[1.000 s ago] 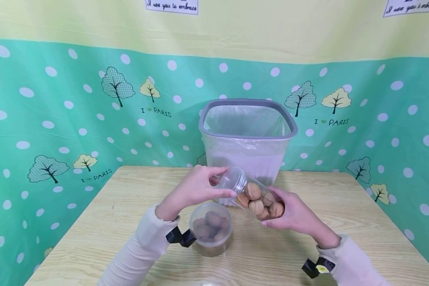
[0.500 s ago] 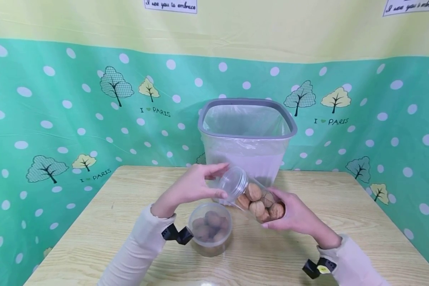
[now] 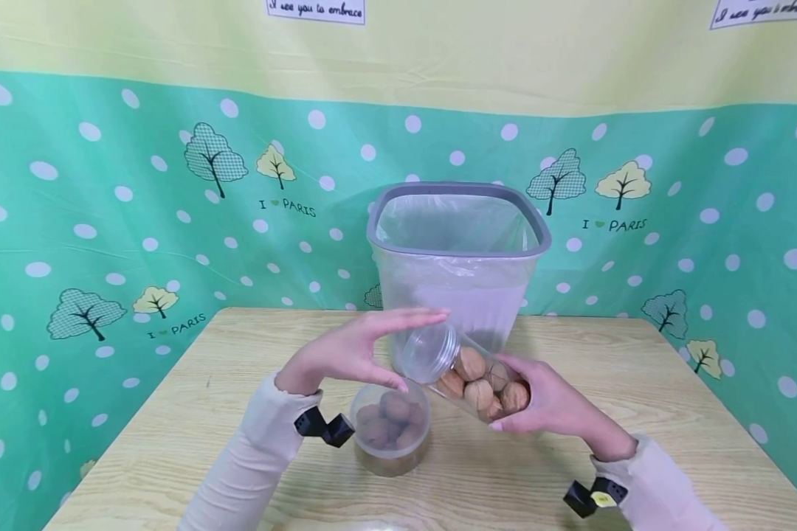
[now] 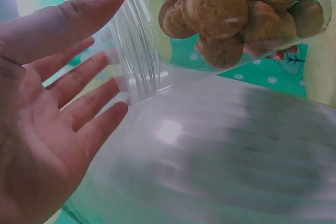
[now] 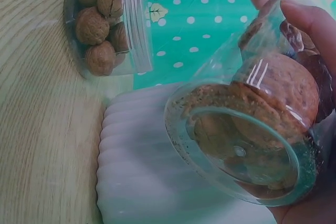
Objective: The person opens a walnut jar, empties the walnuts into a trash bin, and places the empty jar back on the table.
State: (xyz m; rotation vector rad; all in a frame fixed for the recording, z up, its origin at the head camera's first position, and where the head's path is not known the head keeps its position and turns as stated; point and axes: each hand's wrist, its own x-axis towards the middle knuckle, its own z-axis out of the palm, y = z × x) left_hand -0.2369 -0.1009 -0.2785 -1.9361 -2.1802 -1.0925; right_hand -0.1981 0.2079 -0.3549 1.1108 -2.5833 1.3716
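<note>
A clear jar of walnuts (image 3: 480, 394) tilts in the air, its lidded end toward the left. My right hand (image 3: 550, 398) grips it round the base; in the right wrist view the jar's bottom (image 5: 241, 150) faces the camera. Around the lid (image 3: 430, 352) my left hand (image 3: 352, 350) is spread, thumb below and fingers above. The left wrist view shows those fingers (image 4: 79, 82) straight beside the ridged lid (image 4: 137, 40); whether they touch it I cannot tell. Below stands a round clear tub of walnuts (image 3: 390, 428), also seen in the right wrist view (image 5: 107, 24).
Behind the jar, a white bin (image 3: 452, 287) with a grey rim and a clear liner stands on the wooden table (image 3: 239, 369). A green and yellow patterned cloth (image 3: 345, 169) hangs at the back and both sides.
My left hand has loosened from the lid and spread wider, its wrist shifting slightly left. The jar has dipped a little in my right hand. The tub and bin have not moved.
</note>
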